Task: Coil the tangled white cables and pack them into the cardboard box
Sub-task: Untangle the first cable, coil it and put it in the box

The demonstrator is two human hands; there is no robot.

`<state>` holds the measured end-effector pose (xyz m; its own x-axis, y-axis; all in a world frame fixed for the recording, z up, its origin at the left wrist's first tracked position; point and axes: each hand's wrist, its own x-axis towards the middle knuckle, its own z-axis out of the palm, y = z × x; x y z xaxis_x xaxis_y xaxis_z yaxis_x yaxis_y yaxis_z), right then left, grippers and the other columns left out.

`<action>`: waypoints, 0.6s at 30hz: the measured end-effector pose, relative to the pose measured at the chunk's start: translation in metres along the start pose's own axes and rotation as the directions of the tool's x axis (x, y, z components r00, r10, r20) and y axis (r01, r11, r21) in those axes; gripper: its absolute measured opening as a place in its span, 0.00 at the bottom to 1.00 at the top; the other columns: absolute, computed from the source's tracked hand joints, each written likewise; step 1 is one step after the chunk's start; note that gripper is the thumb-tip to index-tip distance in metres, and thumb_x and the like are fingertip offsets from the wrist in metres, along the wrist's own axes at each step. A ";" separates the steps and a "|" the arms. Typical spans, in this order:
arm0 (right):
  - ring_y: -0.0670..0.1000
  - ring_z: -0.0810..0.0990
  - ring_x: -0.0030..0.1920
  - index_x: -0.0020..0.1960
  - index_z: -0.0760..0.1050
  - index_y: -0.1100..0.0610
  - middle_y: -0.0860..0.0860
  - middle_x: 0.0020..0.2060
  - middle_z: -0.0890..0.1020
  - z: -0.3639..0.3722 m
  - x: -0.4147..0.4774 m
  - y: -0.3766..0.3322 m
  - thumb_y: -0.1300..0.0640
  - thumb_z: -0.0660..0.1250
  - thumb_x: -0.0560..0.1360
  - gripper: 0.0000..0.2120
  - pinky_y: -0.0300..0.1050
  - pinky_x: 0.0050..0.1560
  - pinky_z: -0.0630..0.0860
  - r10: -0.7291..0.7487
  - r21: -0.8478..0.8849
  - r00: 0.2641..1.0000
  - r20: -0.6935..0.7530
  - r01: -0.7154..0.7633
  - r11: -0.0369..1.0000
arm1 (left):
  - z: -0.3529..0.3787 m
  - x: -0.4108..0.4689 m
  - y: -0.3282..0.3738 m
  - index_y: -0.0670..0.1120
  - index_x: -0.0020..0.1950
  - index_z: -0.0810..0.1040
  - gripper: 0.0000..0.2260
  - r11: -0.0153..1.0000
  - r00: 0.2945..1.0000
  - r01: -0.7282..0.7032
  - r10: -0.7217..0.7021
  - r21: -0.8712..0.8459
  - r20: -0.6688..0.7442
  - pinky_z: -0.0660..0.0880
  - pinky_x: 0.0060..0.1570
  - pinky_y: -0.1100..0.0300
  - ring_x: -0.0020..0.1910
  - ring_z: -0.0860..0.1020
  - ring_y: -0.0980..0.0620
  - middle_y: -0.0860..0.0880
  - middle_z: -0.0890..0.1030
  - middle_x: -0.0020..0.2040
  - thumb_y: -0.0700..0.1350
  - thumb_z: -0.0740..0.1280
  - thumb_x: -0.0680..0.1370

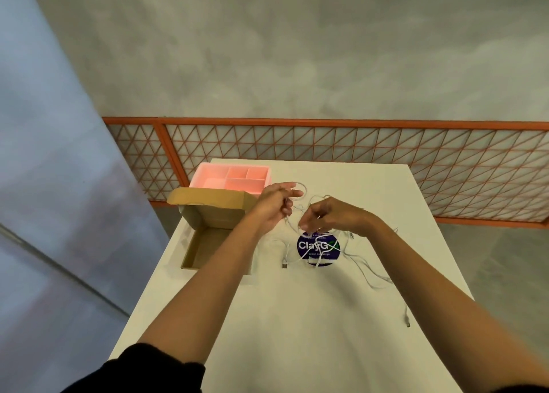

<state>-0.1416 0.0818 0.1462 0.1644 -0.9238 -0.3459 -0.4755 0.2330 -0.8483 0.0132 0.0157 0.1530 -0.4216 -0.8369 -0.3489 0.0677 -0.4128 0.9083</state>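
Observation:
Tangled white cables [361, 266] sprawl over the white table [297, 318], with loose ends trailing toward its right edge. My left hand [274, 204] holds a loop of white cable lifted above the table, just right of the box lid. My right hand [329, 217] pinches another strand of the same tangle a little lower and to the right. The open cardboard box [208, 251] sits at the table's left edge with its lid flap raised behind it; my left forearm crosses over its right side.
A pink compartment tray [231, 177] stands behind the box at the far left corner. A round blue sticker [318, 248] lies under the cables. An orange mesh railing [356, 146] runs beyond the table's far edge. A cable plug [407, 322] lies near the right edge.

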 end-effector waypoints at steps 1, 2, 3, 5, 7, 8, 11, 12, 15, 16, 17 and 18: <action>0.49 0.81 0.43 0.53 0.78 0.61 0.55 0.46 0.83 -0.002 0.004 0.002 0.65 0.67 0.74 0.08 0.40 0.46 0.76 0.027 -0.007 0.998 -0.057 -0.028 1.000 | -0.001 -0.003 0.003 0.39 0.65 0.69 0.13 0.997 1.000 -0.012 0.011 0.074 0.017 0.61 0.22 0.68 0.26 0.64 0.57 0.46 0.80 0.42 0.34 0.55 0.82; 0.50 0.80 0.43 0.55 0.75 0.61 0.55 0.48 0.82 -0.003 0.007 0.002 0.66 0.66 0.74 0.10 0.42 0.46 0.76 0.042 -0.026 0.984 -0.174 -0.047 0.999 | -0.002 -0.005 0.005 0.41 0.66 0.68 0.13 0.992 0.999 -0.025 0.020 0.127 0.043 0.58 0.22 0.68 0.25 0.63 0.57 0.47 0.80 0.41 0.36 0.55 0.82; 0.50 0.78 0.44 0.58 0.73 0.60 0.57 0.51 0.80 -0.005 0.012 0.003 0.67 0.67 0.74 0.13 0.44 0.46 0.75 0.032 -0.056 0.944 -0.329 -0.053 0.997 | -0.004 -0.008 0.008 0.42 0.67 0.66 0.13 0.987 0.996 -0.042 0.029 0.158 0.084 0.57 0.22 0.68 0.25 0.62 0.58 0.47 0.79 0.41 0.37 0.56 0.82; 0.52 0.75 0.48 0.64 0.68 0.59 0.58 0.57 0.75 -0.008 0.021 0.000 0.65 0.70 0.72 0.23 0.44 0.49 0.73 -0.052 -0.126 0.848 -0.527 -0.017 0.992 | -0.007 -0.014 0.015 0.43 0.69 0.63 0.15 0.976 0.977 -0.109 0.071 0.188 0.201 0.56 0.23 0.68 0.23 0.61 0.58 0.49 0.79 0.39 0.38 0.56 0.83; 0.54 0.72 0.56 0.71 0.64 0.55 0.58 0.61 0.68 -0.009 0.028 -0.004 0.62 0.73 0.71 0.31 0.46 0.59 0.70 -0.131 -0.219 0.859 -0.495 0.023 0.976 | -0.010 -0.019 0.024 0.44 0.71 0.61 0.17 0.961 0.938 -0.200 0.132 0.190 0.319 0.57 0.25 0.67 0.23 0.60 0.59 0.50 0.78 0.39 0.39 0.56 0.83; 0.55 0.70 0.60 0.72 0.64 0.52 0.58 0.62 0.67 -0.009 0.031 -0.006 0.59 0.73 0.71 0.32 0.48 0.63 0.67 -0.159 -0.277 0.872 -0.463 0.028 0.961 | -0.011 -0.022 0.029 0.45 0.71 0.61 0.16 0.954 0.916 -0.239 0.160 0.181 0.367 0.58 0.26 0.67 0.23 0.60 0.59 0.51 0.78 0.39 0.39 0.56 0.83; 0.60 0.66 0.65 0.61 0.77 0.53 0.57 0.65 0.69 -0.009 0.036 -0.012 0.53 0.68 0.75 0.15 0.52 0.64 0.63 -0.262 -0.426 0.818 -0.513 0.022 0.905 | -0.018 -0.024 0.038 0.47 0.70 0.62 0.16 0.934 0.878 -0.316 0.221 0.169 0.424 0.58 0.27 0.66 0.24 0.60 0.58 0.52 0.78 0.38 0.40 0.56 0.83; 0.59 0.65 0.65 0.56 0.80 0.53 0.55 0.66 0.69 -0.009 0.035 -0.018 0.52 0.66 0.77 0.10 0.53 0.62 0.62 -0.280 -0.458 0.796 -0.537 0.004 0.889 | -0.021 -0.025 0.039 0.46 0.70 0.63 0.15 0.927 0.878 -0.335 0.240 0.172 0.414 0.59 0.27 0.66 0.24 0.61 0.59 0.52 0.79 0.38 0.40 0.56 0.83; 0.59 0.58 0.70 0.52 0.82 0.48 0.52 0.71 0.63 -0.014 0.031 -0.034 0.46 0.66 0.76 0.09 0.57 0.65 0.57 -0.270 -0.543 0.763 -0.588 -0.124 0.831 | -0.031 -0.022 0.036 0.44 0.68 0.67 0.14 0.925 0.905 -0.344 0.280 0.164 0.322 0.59 0.25 0.67 0.24 0.61 0.59 0.52 0.79 0.38 0.43 0.57 0.83; 0.61 0.54 0.73 0.53 0.81 0.47 0.52 0.74 0.59 -0.017 0.028 -0.041 0.44 0.67 0.75 0.11 0.61 0.68 0.54 -0.260 -0.580 0.769 -0.584 -0.171 0.797 | -0.035 -0.022 0.035 0.42 0.66 0.68 0.13 0.927 0.913 -0.341 0.287 0.155 0.291 0.59 0.24 0.68 0.23 0.61 0.59 0.51 0.79 0.37 0.43 0.58 0.83; 0.62 0.48 0.75 0.53 0.81 0.47 0.52 0.76 0.55 -0.019 0.026 -0.046 0.43 0.68 0.73 0.12 0.65 0.70 0.49 -0.254 -0.629 0.790 -0.558 -0.203 0.751 | -0.038 -0.022 0.034 0.41 0.64 0.70 0.12 0.929 0.918 -0.338 0.291 0.149 0.270 0.59 0.24 0.68 0.23 0.61 0.59 0.51 0.79 0.37 0.43 0.58 0.82; 0.62 0.44 0.76 0.51 0.81 0.48 0.52 0.76 0.55 -0.022 0.024 -0.051 0.42 0.69 0.72 0.13 0.68 0.70 0.43 -0.253 -0.692 0.824 -0.507 -0.214 0.689 | -0.041 -0.022 0.033 0.40 0.62 0.71 0.11 0.930 0.921 -0.336 0.291 0.149 0.259 0.59 0.23 0.68 0.22 0.61 0.60 0.52 0.80 0.37 0.43 0.58 0.82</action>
<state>-0.1319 0.0408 0.1902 -0.1819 -0.9743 0.1331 -0.9612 0.1476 -0.2329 0.0615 0.0057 0.1814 -0.6030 -0.7978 0.0032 0.0702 -0.0490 0.9963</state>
